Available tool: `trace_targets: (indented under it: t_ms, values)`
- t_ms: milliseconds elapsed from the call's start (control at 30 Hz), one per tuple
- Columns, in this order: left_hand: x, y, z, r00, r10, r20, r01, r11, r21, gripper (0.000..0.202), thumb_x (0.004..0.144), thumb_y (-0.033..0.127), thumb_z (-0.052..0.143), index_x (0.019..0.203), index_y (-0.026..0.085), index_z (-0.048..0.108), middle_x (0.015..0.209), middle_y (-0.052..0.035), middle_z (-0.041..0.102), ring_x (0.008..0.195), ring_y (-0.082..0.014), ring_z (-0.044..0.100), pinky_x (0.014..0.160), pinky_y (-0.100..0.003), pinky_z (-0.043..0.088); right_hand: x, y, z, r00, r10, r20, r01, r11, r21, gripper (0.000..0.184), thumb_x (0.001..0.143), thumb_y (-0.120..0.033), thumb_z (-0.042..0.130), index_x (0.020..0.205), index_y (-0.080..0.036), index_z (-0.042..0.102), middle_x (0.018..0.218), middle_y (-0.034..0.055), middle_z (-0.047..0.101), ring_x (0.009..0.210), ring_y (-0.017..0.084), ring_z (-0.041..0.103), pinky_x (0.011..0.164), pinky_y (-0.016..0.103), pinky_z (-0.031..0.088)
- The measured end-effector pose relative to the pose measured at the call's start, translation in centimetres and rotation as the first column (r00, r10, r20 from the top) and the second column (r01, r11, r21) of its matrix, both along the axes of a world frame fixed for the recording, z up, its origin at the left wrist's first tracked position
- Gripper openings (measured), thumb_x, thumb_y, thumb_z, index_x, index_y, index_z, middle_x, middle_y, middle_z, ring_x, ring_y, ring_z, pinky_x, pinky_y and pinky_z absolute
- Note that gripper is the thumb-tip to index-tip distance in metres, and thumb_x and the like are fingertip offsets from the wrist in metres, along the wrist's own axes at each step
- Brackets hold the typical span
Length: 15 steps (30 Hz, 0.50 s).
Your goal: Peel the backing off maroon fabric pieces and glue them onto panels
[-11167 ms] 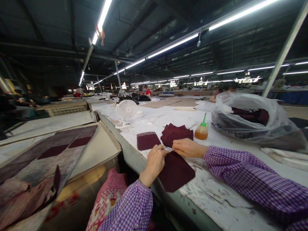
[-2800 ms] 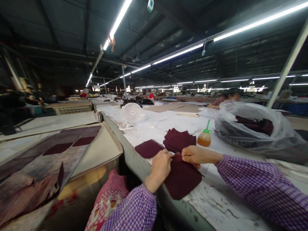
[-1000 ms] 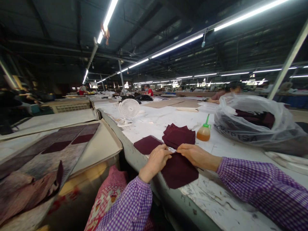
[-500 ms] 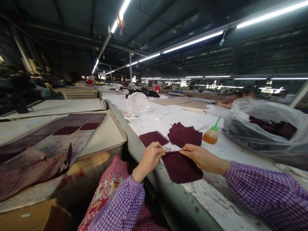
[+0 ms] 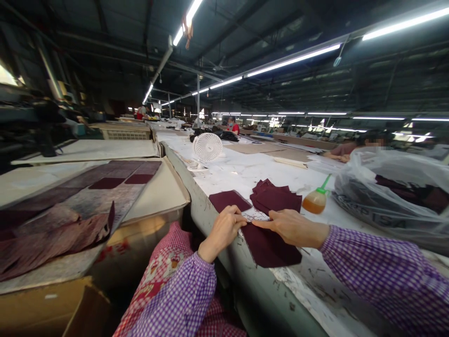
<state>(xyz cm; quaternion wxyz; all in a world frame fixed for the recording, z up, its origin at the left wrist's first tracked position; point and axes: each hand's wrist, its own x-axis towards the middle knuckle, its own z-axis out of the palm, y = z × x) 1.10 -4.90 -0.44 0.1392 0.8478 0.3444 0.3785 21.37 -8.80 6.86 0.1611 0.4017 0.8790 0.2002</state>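
Observation:
A dark maroon fabric piece (image 5: 271,245) lies flat at the near edge of the white worktable (image 5: 315,290). My left hand (image 5: 224,229) pinches its top left corner with curled fingers. My right hand (image 5: 289,227) presses on its top edge, fingers together and pointing left toward the left hand. Just beyond lie a single maroon piece (image 5: 228,200) and a stack of maroon pieces (image 5: 277,199).
An orange squeeze bottle with a green nozzle (image 5: 315,200) stands right of the stack. A clear plastic bag of maroon fabric (image 5: 396,199) fills the right. A small white fan (image 5: 207,147) sits farther back. Boxes with fabric sheets (image 5: 105,196) stand left. Other people work in the distance.
The view has swung slightly left and down. My hands stay on the piece's top edge, and the right fingers have slid closer to the left hand.

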Motion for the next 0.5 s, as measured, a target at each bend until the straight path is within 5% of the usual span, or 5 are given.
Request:
trace_targets:
  t_ms: [200,500]
  values:
    - [-1.0,0.4,0.2,0.982,-0.085,0.171,0.109,0.985,-0.134,0.013,0.082,0.015,0.059,0.085,0.018,0.072,0.086,-0.0022,0.064,0.078,-0.0139,0.059,0.073,-0.024,0.044,-0.4,0.3,0.3,0.999,0.019,0.047,-0.020,1.000,0.006,0.070,0.078,-0.004,0.043,0.140,-0.037,0.033,0.081,0.0068,0.062,0.056,0.015,0.057,0.048,0.026,0.022]
    - [-1.1,0.1,-0.1,0.977,-0.084,0.194,0.101,0.992,-0.081,0.017,0.080,0.008,0.053,0.073,0.016,0.067,0.086,-0.0037,0.064,0.083,-0.0156,0.059,0.077,-0.025,0.044,-1.7,0.5,1.2,0.995,0.016,0.098,-0.009,0.997,-0.071,0.074,0.077,-0.002,0.044,0.142,-0.035,0.030,0.078,0.0068,0.064,0.058,0.015,0.059,0.049,0.024,0.026]
